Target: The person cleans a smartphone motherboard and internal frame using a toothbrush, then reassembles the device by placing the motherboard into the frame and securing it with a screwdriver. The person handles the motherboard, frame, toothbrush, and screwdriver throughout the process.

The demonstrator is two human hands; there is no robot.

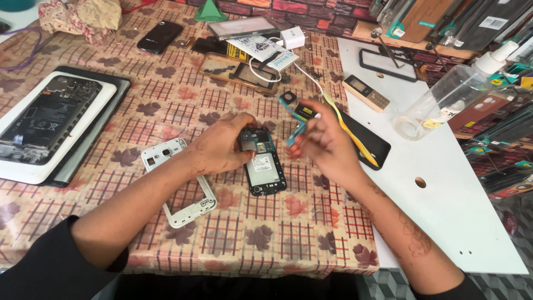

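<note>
A table with a patterned cloth [166, 100] fills the frame's left and centre, bare white at right. On it lie an opened phone [265, 166], a white frame [183, 211] and a clear bottle [444, 100] at upper right.

Single head view; looks steeply down, close over the table [166, 100].

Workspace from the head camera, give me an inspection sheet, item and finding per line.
Surface: patterned tablecloth, white table at right.
Job's things: opened phone lying flat; small tool.
Clutter: white phone frame, black phone, keypad phone, clear bottle, disassembled tablet.
Hands: left hand steadies opened phone; right hand pinches small tool.
Cables: white charger cable.
Surroundings: brick-pattern wall, packaged parts.
</note>
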